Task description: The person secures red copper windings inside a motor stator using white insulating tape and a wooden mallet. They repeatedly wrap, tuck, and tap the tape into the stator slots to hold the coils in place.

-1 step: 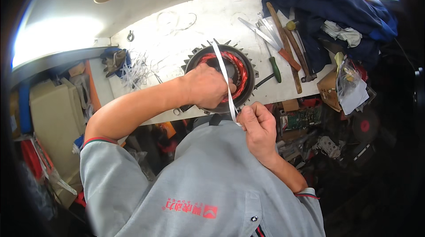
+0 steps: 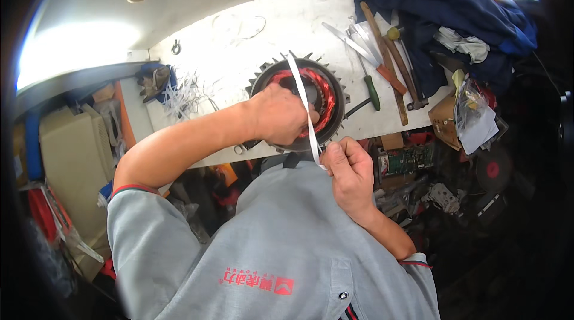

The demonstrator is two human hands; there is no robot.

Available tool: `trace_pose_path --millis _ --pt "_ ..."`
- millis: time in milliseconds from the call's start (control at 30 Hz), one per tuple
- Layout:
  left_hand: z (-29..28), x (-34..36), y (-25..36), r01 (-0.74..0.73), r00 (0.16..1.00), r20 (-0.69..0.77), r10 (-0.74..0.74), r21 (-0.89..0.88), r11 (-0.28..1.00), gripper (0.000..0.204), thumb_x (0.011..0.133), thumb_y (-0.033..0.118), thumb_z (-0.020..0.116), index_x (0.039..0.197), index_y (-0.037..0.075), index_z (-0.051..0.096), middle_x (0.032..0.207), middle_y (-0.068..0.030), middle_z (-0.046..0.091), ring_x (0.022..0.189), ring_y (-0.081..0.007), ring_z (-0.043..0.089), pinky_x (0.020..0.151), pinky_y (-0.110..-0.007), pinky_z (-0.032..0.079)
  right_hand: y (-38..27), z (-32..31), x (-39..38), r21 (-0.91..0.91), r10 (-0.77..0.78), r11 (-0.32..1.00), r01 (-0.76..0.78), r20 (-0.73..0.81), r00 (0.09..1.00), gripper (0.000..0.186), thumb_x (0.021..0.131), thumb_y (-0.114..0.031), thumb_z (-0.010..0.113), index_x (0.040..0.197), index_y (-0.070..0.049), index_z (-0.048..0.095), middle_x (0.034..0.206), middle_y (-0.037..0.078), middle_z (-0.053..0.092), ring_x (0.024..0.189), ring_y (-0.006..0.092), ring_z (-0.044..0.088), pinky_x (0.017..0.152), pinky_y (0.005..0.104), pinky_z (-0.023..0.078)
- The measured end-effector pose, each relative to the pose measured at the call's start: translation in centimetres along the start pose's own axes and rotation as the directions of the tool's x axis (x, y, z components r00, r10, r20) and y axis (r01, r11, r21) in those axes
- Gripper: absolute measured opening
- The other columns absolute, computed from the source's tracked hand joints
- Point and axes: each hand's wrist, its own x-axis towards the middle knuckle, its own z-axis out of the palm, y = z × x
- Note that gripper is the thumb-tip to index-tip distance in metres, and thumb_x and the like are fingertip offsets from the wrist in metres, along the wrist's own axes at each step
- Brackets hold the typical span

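A finned motor housing (image 2: 339, 102) sits at the bench's front edge, with a ring of red bound winding (image 2: 324, 96) inside it. My left hand (image 2: 280, 114) is curled down into the housing over the winding's left part; its fingertips and anything they hold are hidden. A flat white strip (image 2: 298, 78) runs from the housing's back rim forward across the opening, beside my left hand's fingers. My right hand (image 2: 350, 173) is closed on the strip's near end, just in front of the housing at lower right.
Blades with an orange handle (image 2: 391, 81), a green-handled screwdriver (image 2: 371, 94), wooden bars (image 2: 402, 114) and a hammer (image 2: 417, 105) lie right. A navy cloth (image 2: 496, 18) and cardboard box (image 2: 444, 121) flank them. White scraps (image 2: 182, 96) and dark gloves (image 2: 154, 81) lie left on the white bench (image 2: 227, 51).
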Motion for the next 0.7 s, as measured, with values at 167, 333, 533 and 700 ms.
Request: trace_pose_path --millis 167,333,533,700 --pt "-1.3 0.7 0.1 0.095 0.995 0.002 -0.099 -0.299 0.950 0.014 0.086 0.019 0.063 0.093 0.008 0.068 0.082 -0.0137 0.069 0.080 -0.0315 0.069 0.072 -0.042 0.054 0.7 -0.5 0.6 0.213 -0.062 0.975 0.066 -0.023 0.998 0.030 0.104 -0.021 0.055 0.079 -0.005 0.053 0.070 -0.003 0.052 0.064 0.0030 0.042 0.058 0.0208 0.034" --pt "-0.9 -0.8 -1.3 0.150 0.976 0.040 -0.212 -0.831 0.535 0.021 0.094 0.015 0.064 0.107 -0.001 0.069 0.095 -0.0071 0.071 0.092 -0.0118 0.065 0.084 -0.029 0.052 -3.8 -3.3 3.6 -0.027 -0.218 0.975 0.219 0.057 0.974 0.020 0.101 -0.015 0.059 0.106 0.003 0.064 0.083 -0.005 0.057 0.071 0.0010 0.043 0.064 0.0177 0.036" --pt "0.4 -1.0 -0.6 0.069 0.974 -0.013 -0.225 -0.934 0.351 0.022 0.094 0.011 0.065 0.112 -0.002 0.066 0.104 -0.0072 0.070 0.098 -0.0132 0.064 0.089 -0.028 0.051 -5.1 -3.7 6.5 -0.210 -0.240 0.945 0.251 0.076 0.968 0.021 0.098 -0.018 0.066 0.099 0.003 0.065 0.081 -0.001 0.062 0.071 0.0033 0.051 0.064 0.0191 0.041" --pt "0.8 -1.2 0.0 -0.070 0.970 -0.195 -0.145 -0.796 0.601 0.025 0.087 0.015 0.071 0.108 0.001 0.067 0.099 -0.0139 0.070 0.094 -0.0248 0.067 0.085 -0.035 0.052 -5.4 -2.3 6.7 -0.229 -0.198 0.936 0.268 0.289 0.937 0.022 0.095 -0.018 0.068 0.101 0.003 0.066 0.081 0.002 0.065 0.072 0.0063 0.056 0.064 0.0218 0.045"
